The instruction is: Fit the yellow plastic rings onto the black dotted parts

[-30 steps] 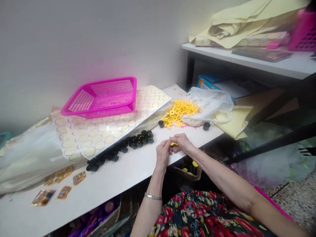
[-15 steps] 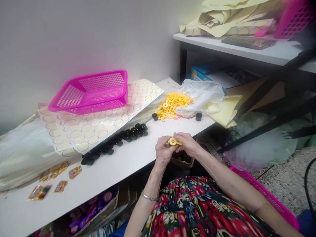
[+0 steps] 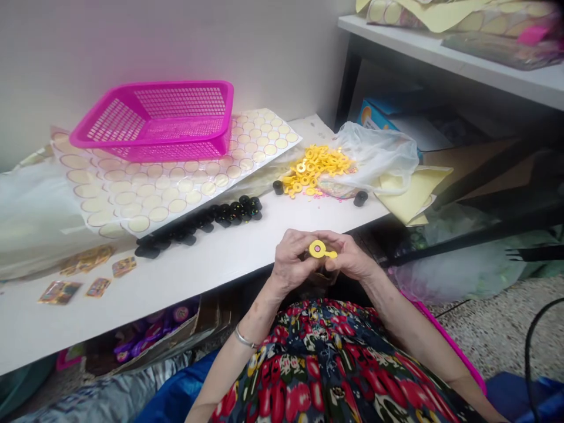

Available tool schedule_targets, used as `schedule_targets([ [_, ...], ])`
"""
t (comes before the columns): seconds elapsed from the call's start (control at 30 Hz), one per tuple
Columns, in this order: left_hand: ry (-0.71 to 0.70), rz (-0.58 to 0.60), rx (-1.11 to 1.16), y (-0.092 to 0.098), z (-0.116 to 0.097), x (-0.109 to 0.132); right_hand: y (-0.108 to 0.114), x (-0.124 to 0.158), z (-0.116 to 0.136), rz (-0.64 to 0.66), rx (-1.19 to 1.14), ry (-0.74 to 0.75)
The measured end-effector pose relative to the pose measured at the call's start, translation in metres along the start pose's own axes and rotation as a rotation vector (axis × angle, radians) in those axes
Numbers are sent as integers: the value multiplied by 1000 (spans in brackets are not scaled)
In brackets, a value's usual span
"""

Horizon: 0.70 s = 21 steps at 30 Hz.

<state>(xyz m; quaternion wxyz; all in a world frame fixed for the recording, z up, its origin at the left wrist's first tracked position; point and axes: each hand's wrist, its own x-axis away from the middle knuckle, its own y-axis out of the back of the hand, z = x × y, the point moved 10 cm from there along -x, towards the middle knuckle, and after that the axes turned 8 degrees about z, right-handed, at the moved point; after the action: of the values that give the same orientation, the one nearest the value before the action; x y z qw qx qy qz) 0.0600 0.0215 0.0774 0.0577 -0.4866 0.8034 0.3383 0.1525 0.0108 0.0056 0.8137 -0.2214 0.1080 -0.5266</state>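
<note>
My left hand (image 3: 289,259) and my right hand (image 3: 351,257) meet in front of my body, past the table's front edge. Between them they grip a yellow ring-shaped piece (image 3: 314,254), with a small pink centre and a short tab pointing right. My right fingertips are at the tab, and my left fingers curl round the left side. Whatever lies beneath the ring is mostly hidden by the fingers. Beyond the hands, a heap of similar yellow pieces (image 3: 321,161) lies on the table by a clear plastic bag (image 3: 379,150). Small pink bits are scattered beside it.
A row of black caps (image 3: 224,214) runs along the white table (image 3: 211,258); two more stand near the heap. The pink basket (image 3: 176,150) rests on sticker sheets (image 3: 150,200). Small printed packets (image 3: 59,292) lie at left. A shelf (image 3: 423,44) overhangs the right.
The view has tilted down and shifted. Both hands stay together on the yellow piece, which now shows more fully from above, its tab still pointing right.
</note>
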Motion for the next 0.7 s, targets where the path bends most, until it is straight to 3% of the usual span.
schedule_targets([
  [0.17,-164,146,-132,-23,-18,4,-9,4,1,121,109,-187],
  [0.3,-191,228,-130,-38,-19,9,-6,6,-8,98,180,-316],
  [0.6,-139,257,-82,-44,-5,19,-4,6,-28,39,136,-332],
  [0.7,-94,260,-12,-42,0,18,-6,7,-29,81,71,-319],
])
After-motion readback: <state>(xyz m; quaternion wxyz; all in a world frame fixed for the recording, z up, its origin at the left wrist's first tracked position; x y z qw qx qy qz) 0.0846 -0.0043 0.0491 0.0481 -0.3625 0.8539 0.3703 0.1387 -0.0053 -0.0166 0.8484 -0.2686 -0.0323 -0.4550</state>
